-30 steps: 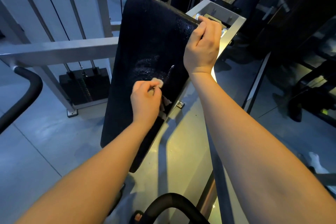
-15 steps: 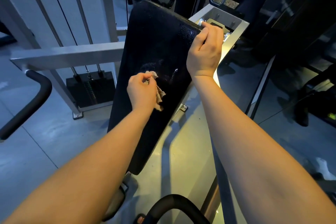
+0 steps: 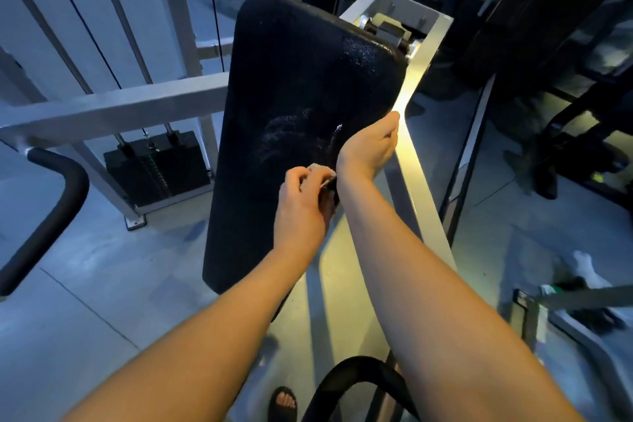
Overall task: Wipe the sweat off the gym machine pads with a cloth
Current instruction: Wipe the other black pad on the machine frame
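Observation:
A long black machine pad (image 3: 301,79) tilts away from me, with wet smears near its middle and droplets at its top right corner. My left hand (image 3: 303,205) is shut on a small pale cloth (image 3: 322,173) pressed against the pad's right side. My right hand (image 3: 370,144) rests on the pad's right edge just above the cloth, fingers curled over the edge and hidden behind it.
A grey metal frame bar (image 3: 418,161) runs along the pad's right side. A weight stack (image 3: 157,168) with cables stands left. A black padded handle (image 3: 44,216) curves at far left, another black handle (image 3: 356,377) below. My sandalled foot (image 3: 282,401) shows at the bottom.
My right hand slid down from the pad's top right corner to its middle right edge. My left hand moved right and down with the cloth, close under the right wrist.

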{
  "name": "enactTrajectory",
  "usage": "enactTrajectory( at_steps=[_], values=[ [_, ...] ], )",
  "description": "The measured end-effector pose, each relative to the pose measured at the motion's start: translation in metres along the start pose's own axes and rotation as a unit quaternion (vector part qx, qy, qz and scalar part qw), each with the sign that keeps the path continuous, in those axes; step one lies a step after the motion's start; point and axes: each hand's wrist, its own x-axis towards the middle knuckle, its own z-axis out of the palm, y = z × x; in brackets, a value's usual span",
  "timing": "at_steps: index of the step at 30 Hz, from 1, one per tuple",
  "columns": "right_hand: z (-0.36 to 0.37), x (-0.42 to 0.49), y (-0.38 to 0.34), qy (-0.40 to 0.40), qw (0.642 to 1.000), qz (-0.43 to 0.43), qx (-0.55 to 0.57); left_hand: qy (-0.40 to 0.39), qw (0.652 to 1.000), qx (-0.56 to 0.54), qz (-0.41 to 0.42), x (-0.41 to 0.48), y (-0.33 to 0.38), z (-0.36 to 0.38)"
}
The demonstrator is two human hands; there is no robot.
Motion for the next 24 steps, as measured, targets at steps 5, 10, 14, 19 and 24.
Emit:
enactTrajectory(
  at_steps=[5,10,14,19,24],
  values=[
    [0.01,0.001,0.002,0.052,0.998,0.014,0.012,-0.065,0.996,0.001,0.06,0.01,-0.04,-0.012],
    [0.016,0.004,0.005,0.079,0.997,0.023,-0.007,0.044,0.995,-0.08,-0.045,0.035,-0.057,-0.029],
    [0.017,-0.001,0.003,0.095,0.995,0.014,-0.01,0.013,0.993,-0.106,-0.041,0.015,-0.042,-0.015],
    [0.016,0.0,0.001,0.095,0.995,0.019,-0.011,-0.013,0.996,-0.079,-0.03,0.028,-0.058,-0.027],
    [0.013,-0.002,0.002,0.089,0.996,0.0,-0.021,0.074,0.983,-0.11,-0.127,0.05,-0.059,-0.041]
  ],
)
